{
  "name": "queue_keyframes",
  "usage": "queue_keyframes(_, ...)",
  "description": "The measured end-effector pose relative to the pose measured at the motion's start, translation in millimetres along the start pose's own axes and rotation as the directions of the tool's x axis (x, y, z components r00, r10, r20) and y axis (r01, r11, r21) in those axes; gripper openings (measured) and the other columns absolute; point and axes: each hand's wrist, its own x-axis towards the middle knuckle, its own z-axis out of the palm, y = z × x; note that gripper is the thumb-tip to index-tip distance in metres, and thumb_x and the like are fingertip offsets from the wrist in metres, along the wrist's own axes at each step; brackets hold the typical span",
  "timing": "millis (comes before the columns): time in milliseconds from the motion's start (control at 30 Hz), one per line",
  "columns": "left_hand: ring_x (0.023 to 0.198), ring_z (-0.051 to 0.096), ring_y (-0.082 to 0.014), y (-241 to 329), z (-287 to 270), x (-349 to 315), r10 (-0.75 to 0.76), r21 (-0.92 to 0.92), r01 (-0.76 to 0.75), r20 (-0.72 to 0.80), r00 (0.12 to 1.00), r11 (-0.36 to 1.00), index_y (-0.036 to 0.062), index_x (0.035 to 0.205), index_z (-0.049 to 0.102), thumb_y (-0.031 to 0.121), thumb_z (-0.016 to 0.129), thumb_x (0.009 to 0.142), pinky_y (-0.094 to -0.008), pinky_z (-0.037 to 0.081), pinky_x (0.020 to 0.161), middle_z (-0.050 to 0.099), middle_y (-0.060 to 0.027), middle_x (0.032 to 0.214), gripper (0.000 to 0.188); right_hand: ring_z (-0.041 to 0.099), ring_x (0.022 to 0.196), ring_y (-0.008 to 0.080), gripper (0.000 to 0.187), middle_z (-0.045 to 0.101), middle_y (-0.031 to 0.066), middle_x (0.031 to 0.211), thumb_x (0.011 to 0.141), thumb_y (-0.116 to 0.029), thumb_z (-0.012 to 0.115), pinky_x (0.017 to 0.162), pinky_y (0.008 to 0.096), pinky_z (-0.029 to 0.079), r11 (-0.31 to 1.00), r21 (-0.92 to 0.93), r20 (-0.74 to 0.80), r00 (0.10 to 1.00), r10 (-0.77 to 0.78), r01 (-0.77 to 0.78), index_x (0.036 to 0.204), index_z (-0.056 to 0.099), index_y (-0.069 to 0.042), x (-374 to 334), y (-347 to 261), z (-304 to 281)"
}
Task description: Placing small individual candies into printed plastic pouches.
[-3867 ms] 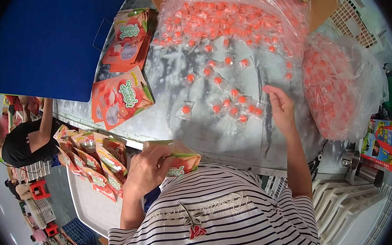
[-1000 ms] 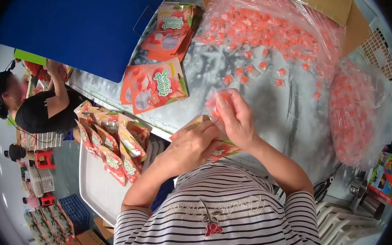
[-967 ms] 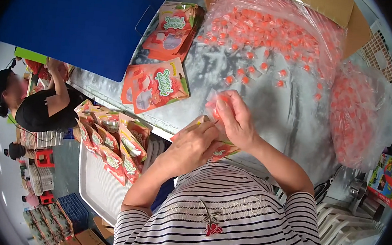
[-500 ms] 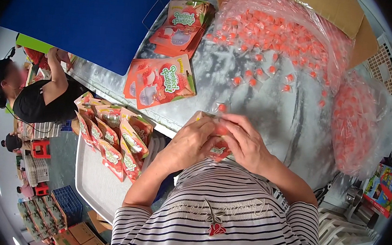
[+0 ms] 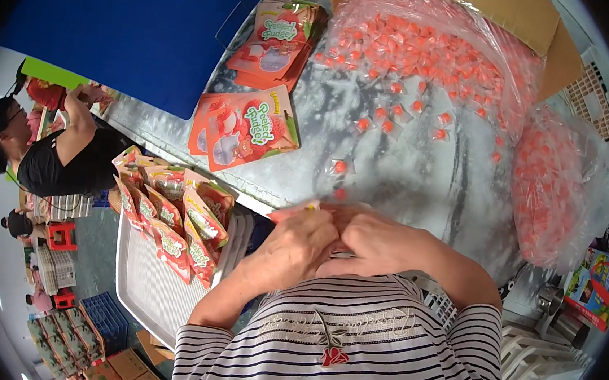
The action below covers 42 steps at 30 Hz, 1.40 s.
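Close to my body, at the table's near edge, both hands are closed on a red and pink candy pouch [image 5: 290,213]. My left hand [image 5: 302,242] grips its left part with curled fingers. Beside it, almost touching, my right hand [image 5: 379,243] pinches the other part. Most of the pouch is hidden under the fingers, and its opening cannot be made out. Just beyond the hands lie a wrapped red candy [image 5: 340,167] and a second candy [image 5: 340,192].
Flat pouches [image 5: 252,129] and a banded stack [image 5: 278,39] lie left of a candy heap [image 5: 422,48] spilling from a plastic-lined carton [image 5: 508,19]. A bag of candies [image 5: 551,190] is at right. Filled pouches [image 5: 172,214] sit on a white tray [image 5: 148,281]. A co-worker [image 5: 69,148] is far left.
Both hands have drawn nearer to my body and turned over the pouch, which now shows less. A second loose candy is now visible on the table just beyond them.
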Motion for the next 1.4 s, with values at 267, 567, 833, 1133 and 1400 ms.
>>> queue_keyframes(267,0.065,0.062,-0.0282,8,-24,-39,-0.223,0.110,0.247,-0.194,0.955,0.963,0.0013,0.084,0.064,0.000,0.073,0.073,-0.0361,0.050,0.059,0.063,-0.0108,0.073,0.014,0.064,0.088,0.0150,0.026,0.069,0.0090,0.096,0.094,-0.021,0.059,0.079,0.0291,0.051,0.804,0.566,-0.258,0.886,0.385,-0.184,0.108,0.065,0.001,1,10,-26)
queue_keyframes(567,0.058,0.060,-0.0211,3,-41,-66,-0.438,0.031,0.459,-0.250,0.864,0.888,-0.0011,0.080,0.061,0.001,0.072,0.076,-0.0305,0.049,0.053,0.058,-0.0097,0.072,0.012,0.055,0.116,0.0281,0.035,0.060,0.0177,0.120,0.093,-0.016,0.054,0.099,0.0380,0.042,0.773,-0.197,-0.744,0.606,0.282,-0.603,0.124,0.055,0.000,-26,172,-55)
queue_keyframes(833,0.057,0.059,-0.0203,-2,-31,-60,-0.448,-0.064,0.445,-0.220,0.867,0.893,-0.0018,0.081,0.063,0.002,0.072,0.077,-0.0303,0.048,0.052,0.058,-0.0103,0.072,0.011,0.022,0.139,0.0385,0.076,0.033,0.0185,0.148,0.081,-0.055,0.063,0.113,0.0509,0.018,0.632,-0.479,-0.502,0.781,0.372,-0.609,0.138,0.044,-0.008,13,153,-27)
queue_keyframes(1133,0.060,0.060,-0.0227,-9,-26,-62,-0.443,-0.027,0.446,-0.180,0.878,0.895,-0.0012,0.084,0.063,0.003,0.071,0.078,-0.0323,0.048,0.054,0.059,-0.0109,0.076,0.011,0.021,0.138,0.0444,0.073,0.031,0.0195,0.147,0.073,-0.057,0.070,0.111,0.0614,0.016,0.723,-0.591,-0.305,0.929,0.210,-0.357,0.130,0.053,-0.015,13,120,52)
queue_keyframes(1400,0.064,0.061,-0.0256,15,-49,-44,-0.360,-0.037,0.361,-0.228,0.905,0.932,0.0001,0.083,0.063,0.004,0.073,0.076,-0.0346,0.049,0.058,0.058,-0.0097,0.074,0.012,0.053,0.103,0.0294,0.024,0.056,0.0077,0.114,0.081,-0.026,0.067,0.079,0.0425,0.048,0.697,-0.633,-0.406,0.911,0.072,-0.337,0.101,0.063,-0.012,-19,141,47)
